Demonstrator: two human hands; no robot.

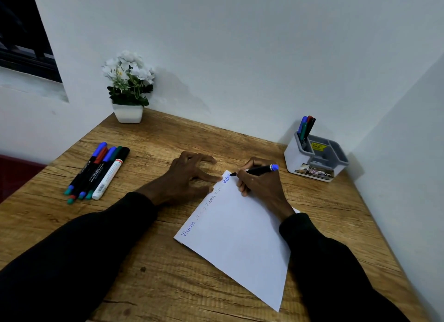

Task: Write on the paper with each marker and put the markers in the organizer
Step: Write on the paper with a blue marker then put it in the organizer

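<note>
The right hand [258, 184] pinches a blue marker [259, 169], its tip on the paper's [240, 237] far corner. The left hand [189, 177], fingers spread, presses the paper's edge. If that hand lifts, the paper could slide and smear the word.

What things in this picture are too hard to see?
Head view:
- stored markers: lower halves hidden behind the organizer wall.
- yellow sticker: print too small.
- paper: upper right edge covered by the right hand holding the blue marker.
- Middle words on paper: too faint.
</note>
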